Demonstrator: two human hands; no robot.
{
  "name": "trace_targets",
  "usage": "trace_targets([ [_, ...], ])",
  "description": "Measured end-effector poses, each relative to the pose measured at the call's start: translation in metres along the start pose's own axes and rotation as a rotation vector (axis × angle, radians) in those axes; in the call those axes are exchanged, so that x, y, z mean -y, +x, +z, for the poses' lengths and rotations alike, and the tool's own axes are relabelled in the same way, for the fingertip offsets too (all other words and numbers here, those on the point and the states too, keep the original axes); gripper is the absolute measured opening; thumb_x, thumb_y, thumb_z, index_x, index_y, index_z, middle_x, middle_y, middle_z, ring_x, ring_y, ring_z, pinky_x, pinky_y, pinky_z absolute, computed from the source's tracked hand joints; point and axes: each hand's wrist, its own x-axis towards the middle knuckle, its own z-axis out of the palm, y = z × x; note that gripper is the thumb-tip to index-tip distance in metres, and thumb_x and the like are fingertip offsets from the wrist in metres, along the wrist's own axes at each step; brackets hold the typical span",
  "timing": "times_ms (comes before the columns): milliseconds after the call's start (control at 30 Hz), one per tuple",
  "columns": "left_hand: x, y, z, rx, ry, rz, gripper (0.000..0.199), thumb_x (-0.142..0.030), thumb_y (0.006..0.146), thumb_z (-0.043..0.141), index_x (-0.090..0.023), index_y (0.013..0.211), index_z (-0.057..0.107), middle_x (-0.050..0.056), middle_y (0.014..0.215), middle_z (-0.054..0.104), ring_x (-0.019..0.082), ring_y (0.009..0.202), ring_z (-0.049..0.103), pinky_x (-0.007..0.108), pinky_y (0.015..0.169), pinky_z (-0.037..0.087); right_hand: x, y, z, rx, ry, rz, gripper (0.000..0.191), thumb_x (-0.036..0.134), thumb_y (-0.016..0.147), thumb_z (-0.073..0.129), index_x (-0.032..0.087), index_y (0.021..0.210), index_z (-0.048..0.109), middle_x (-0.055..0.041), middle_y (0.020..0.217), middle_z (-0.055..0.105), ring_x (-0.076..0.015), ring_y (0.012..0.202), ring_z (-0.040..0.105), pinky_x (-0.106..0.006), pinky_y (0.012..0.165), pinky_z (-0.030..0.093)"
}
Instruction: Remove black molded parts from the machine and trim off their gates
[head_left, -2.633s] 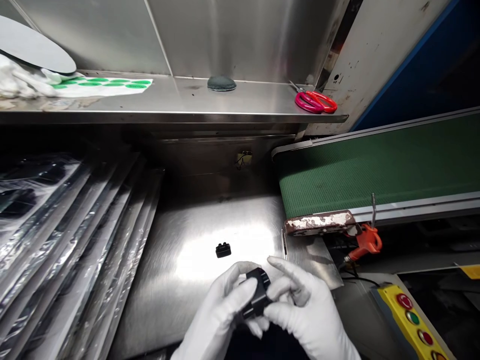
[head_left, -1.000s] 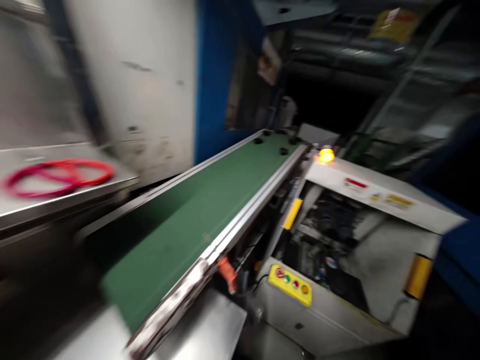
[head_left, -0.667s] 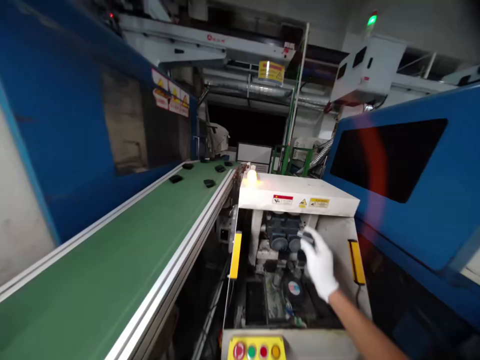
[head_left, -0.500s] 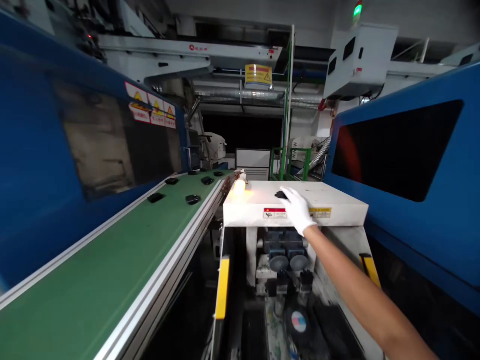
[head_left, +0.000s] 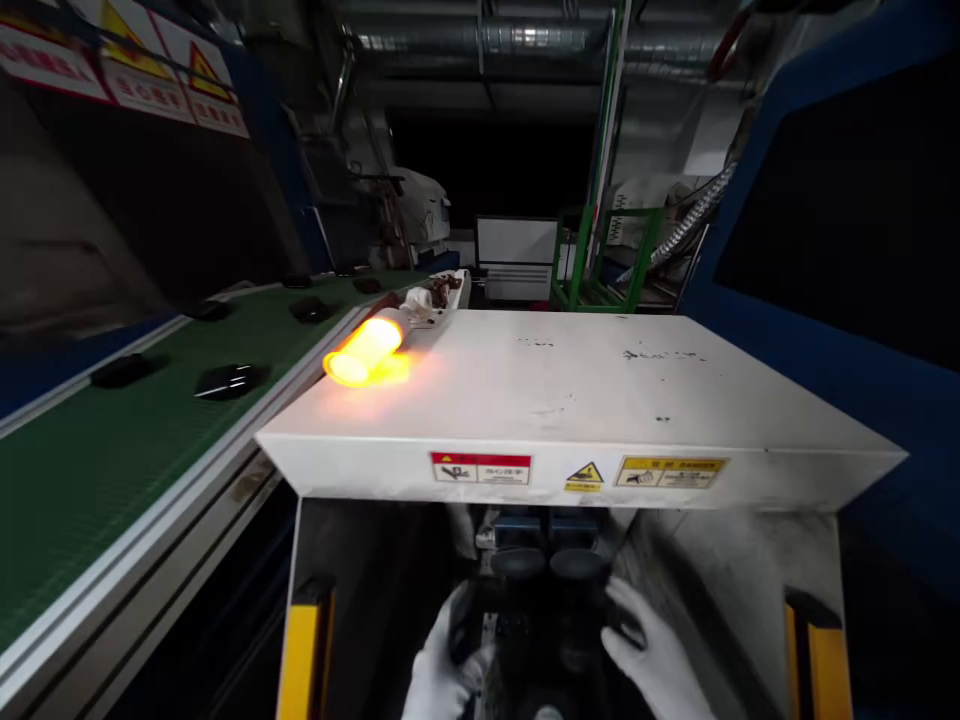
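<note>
Both gloved hands are inside the machine bay under the white cover (head_left: 585, 390). Left hand (head_left: 442, 670) is wrapped on the left side of the dark fixture block (head_left: 551, 610), right hand (head_left: 652, 665) on its right side; can't tell how tight. Risk: pinch if the mechanism cycles. Glowing amber lamp (head_left: 367, 350) lies at the cover's left edge; black parts (head_left: 225, 380) sit on the green conveyor (head_left: 82, 470).
</note>
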Motion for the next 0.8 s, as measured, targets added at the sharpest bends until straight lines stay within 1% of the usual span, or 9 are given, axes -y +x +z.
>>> trace_targets([
  [100,-0.005,0.031,0.020,0.374,0.016,0.025,0.076,-0.042,0.056,0.088,-0.019,0.124,0.063,0.015,0.125,0.065,0.035,0.119,0.058,0.046,0.108,0.043,-0.010,0.016,0.005,0.338,0.130,0.048,0.071,0.032,0.074,0.060,0.019,0.142,0.044,-0.0125,0.143,0.051,-0.0250,0.138,0.041,-0.046,0.117,0.030],
  [167,-0.004,0.037,0.028,0.540,0.010,0.003,0.059,-0.039,0.062,0.086,-0.017,0.114,0.069,0.015,0.122,0.066,0.033,0.114,0.060,0.044,0.105,0.044,-0.011,0.020,0.010,0.417,0.106,0.035,0.073,0.019,0.067,0.060,0.022,0.139,0.048,-0.0097,0.140,0.055,-0.0238,0.134,0.046,-0.043,0.117,0.030],
  [200,0.000,0.038,0.030,0.567,-0.002,-0.013,0.054,-0.037,0.064,0.084,-0.017,0.112,0.070,0.014,0.120,0.067,0.031,0.112,0.061,0.043,0.103,0.044,-0.012,0.021,0.014,0.397,0.075,0.023,0.074,0.014,0.063,0.060,0.022,0.136,0.052,-0.0085,0.136,0.058,-0.0236,0.131,0.049,-0.042,0.116,0.031],
  [300,0.023,0.041,0.033,0.524,-0.027,-0.033,0.043,-0.035,0.061,0.085,-0.015,0.097,0.073,0.010,0.098,0.072,0.025,0.093,0.064,0.035,0.087,0.049,-0.022,0.022,0.034,0.258,0.027,-0.050,0.049,0.010,0.058,0.059,0.021,0.104,0.070,-0.0055,0.107,0.072,-0.0247,0.105,0.065,-0.039,0.101,0.045],
  [400,0.053,0.045,0.034,0.489,0.010,-0.055,0.033,-0.031,0.059,0.086,-0.013,0.083,0.074,0.007,0.080,0.071,0.018,0.075,0.061,0.028,0.070,0.047,-0.031,0.023,0.053,0.188,0.087,-0.117,0.011,0.016,0.059,0.063,0.020,0.069,0.067,-0.0028,0.075,0.071,-0.0227,0.075,0.065,-0.033,0.075,0.051],
  [467,0.063,0.047,0.035,0.462,0.023,-0.039,0.028,-0.025,0.060,0.084,-0.013,0.083,0.074,0.007,0.081,0.071,0.018,0.075,0.061,0.028,0.069,0.046,-0.032,0.023,0.059,0.139,0.096,-0.122,0.008,0.016,0.057,0.065,0.020,0.064,0.066,-0.0024,0.070,0.070,-0.0219,0.069,0.064,-0.032,0.070,0.051],
  [567,0.061,0.045,0.038,0.442,0.036,0.000,0.022,-0.020,0.058,0.083,-0.011,0.076,0.072,0.004,0.074,0.068,0.016,0.069,0.057,0.026,0.064,0.043,-0.028,0.023,0.061,0.081,0.048,-0.105,0.007,0.016,0.056,0.065,0.020,0.061,0.066,-0.0035,0.069,0.070,-0.0235,0.070,0.066,-0.033,0.073,0.052],
  [700,0.041,0.038,0.042,0.439,0.019,-0.029,0.023,-0.022,0.056,0.085,-0.011,0.071,0.070,0.000,0.065,0.059,0.010,0.063,0.048,0.024,0.058,0.037,-0.014,0.020,0.057,0.019,0.026,-0.090,0.006,0.020,0.056,0.068,0.022,0.060,0.066,-0.0034,0.067,0.069,-0.0245,0.068,0.067,-0.034,0.072,0.055],
  [800,0.028,0.034,0.046,0.423,0.012,-0.027,0.020,-0.020,0.057,0.082,-0.010,0.068,0.069,0.001,0.064,0.057,0.011,0.062,0.047,0.024,0.057,0.035,0.005,0.012,0.048,0.094,-0.020,-0.148,0.005,0.025,0.061,0.071,0.025,0.060,0.066,-0.0034,0.062,0.068,-0.0237,0.063,0.066,-0.037,0.069,0.057],
])
